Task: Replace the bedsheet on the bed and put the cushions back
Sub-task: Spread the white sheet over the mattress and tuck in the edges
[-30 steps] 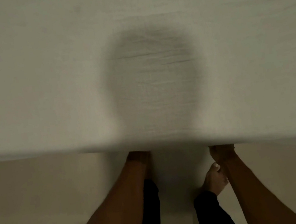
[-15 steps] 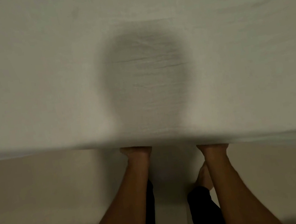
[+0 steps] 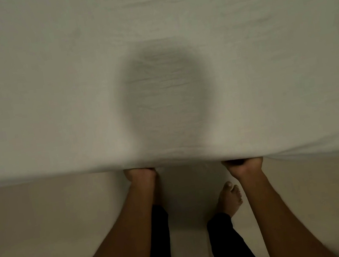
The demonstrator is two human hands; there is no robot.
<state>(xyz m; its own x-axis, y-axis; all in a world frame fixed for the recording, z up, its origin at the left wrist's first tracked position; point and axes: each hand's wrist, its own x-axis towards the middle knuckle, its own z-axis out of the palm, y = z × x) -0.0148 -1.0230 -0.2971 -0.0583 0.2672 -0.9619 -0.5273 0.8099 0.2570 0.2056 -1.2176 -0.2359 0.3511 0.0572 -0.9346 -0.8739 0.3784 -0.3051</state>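
Mostly bedsheet (image 3: 48, 91): pale cloth, blurred, spread flat across everything beyond its near hem.
Hem (image 3: 39, 175): runs side to side, level on the left and sinking a little lower toward the right; it bulges slightly where the hands meet it.
Shadow (image 3: 165, 89): a rounded dark patch on the cloth, just beyond the hem and between the two hands.
Open room: bare beige floor (image 3: 46, 223) lies on the near side of the hem, wide to the left and to the right of the arms; a strip of floor shows between the two arms.
Left hand (image 3: 140, 173): touching the hem from below, wrist straight, forearm reaching up to it from the lower left. Its fingers go under the fold, so I cannot tell whether they grip or lie flat.
Right hand (image 3: 243, 164): at the hem, well apart from the left hand and a shade lower, its fingers curled round the cloth's edge and holding it; the wrist bends slightly inward.
Right foot (image 3: 229, 198): bare, on the floor just short of the hem, beside the right forearm.
Trouser legs (image 3: 223, 241): black, between the forearms on the near side of the hem.
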